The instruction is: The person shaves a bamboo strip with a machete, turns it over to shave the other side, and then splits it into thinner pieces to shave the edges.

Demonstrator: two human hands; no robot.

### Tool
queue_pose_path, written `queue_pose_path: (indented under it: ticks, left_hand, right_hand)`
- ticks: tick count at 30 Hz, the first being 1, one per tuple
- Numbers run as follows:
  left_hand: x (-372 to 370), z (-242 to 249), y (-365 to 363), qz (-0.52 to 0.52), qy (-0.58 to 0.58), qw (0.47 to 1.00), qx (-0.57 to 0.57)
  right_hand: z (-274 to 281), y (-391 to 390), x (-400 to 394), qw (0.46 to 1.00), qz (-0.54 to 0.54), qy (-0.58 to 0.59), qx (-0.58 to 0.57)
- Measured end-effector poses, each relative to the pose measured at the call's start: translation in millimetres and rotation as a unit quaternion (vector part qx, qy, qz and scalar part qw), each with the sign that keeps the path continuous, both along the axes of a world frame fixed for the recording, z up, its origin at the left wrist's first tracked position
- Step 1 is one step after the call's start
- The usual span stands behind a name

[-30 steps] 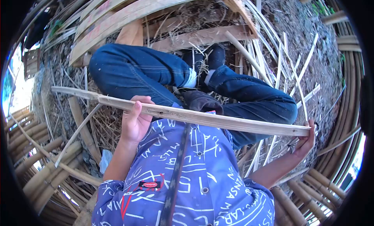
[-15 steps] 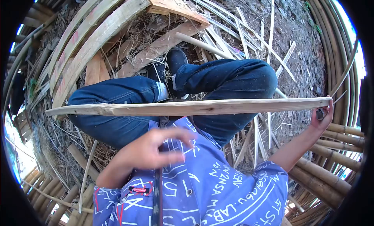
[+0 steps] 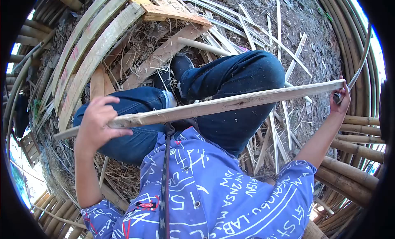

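A long, pale wooden strip lies slanted across my lap, its right end higher than its left. My right hand is closed at the strip's right end, and the round, metal-ringed butt of a dark tool handle also shows in that fist. A thin, curved grey length extends up beyond the hand. Near the left end, my left hand is over the strip, with index finger and thumb spread to either side of it. The strip's left tip pokes out past the wrist.
A slatted wooden frame leans at upper left. Split strips and shavings litter the ground around my crossed legs. Bamboo poles are stacked at right, with more bamboo at lower left.
My left hand has moved from in front of my chest out to the strip's left part. The strip has tilted, its right end rising and its left end dropping. My right hand keeps its hold.
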State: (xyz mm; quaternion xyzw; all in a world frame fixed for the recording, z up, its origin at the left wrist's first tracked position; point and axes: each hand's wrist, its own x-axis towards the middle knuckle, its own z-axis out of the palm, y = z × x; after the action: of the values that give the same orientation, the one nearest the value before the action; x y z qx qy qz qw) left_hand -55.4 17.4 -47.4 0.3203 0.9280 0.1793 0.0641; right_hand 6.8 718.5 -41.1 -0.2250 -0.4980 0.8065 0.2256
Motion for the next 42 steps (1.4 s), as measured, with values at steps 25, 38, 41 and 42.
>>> queue_pose_path:
  ticks: [25, 38, 41, 42]
  left_hand:
    - [29.3, -40.5, 149.4, 0.077, -0.485, 0.821, 0.291]
    - [-5.3, -33.8, 216.2, -0.072, -0.515, 0.814, 0.26]
    - [-11.6, -26.8, 232.8, -0.095, -0.448, 0.845, 0.274]
    - [-13.2, -22.7, 236.9, -0.111, -0.38, 0.882, 0.254]
  right_hand:
    - [-10.5, -295.5, 14.7, 0.727, 0.052, -0.099, 0.677]
    - [-4.9, -280.7, 1.9, 0.691, 0.094, -0.175, 0.695]
    - [-4.6, -271.4, 0.2, 0.673, 0.077, -0.192, 0.71]
    - [-3.5, -268.7, -1.4, 0.672, 0.073, -0.196, 0.711]
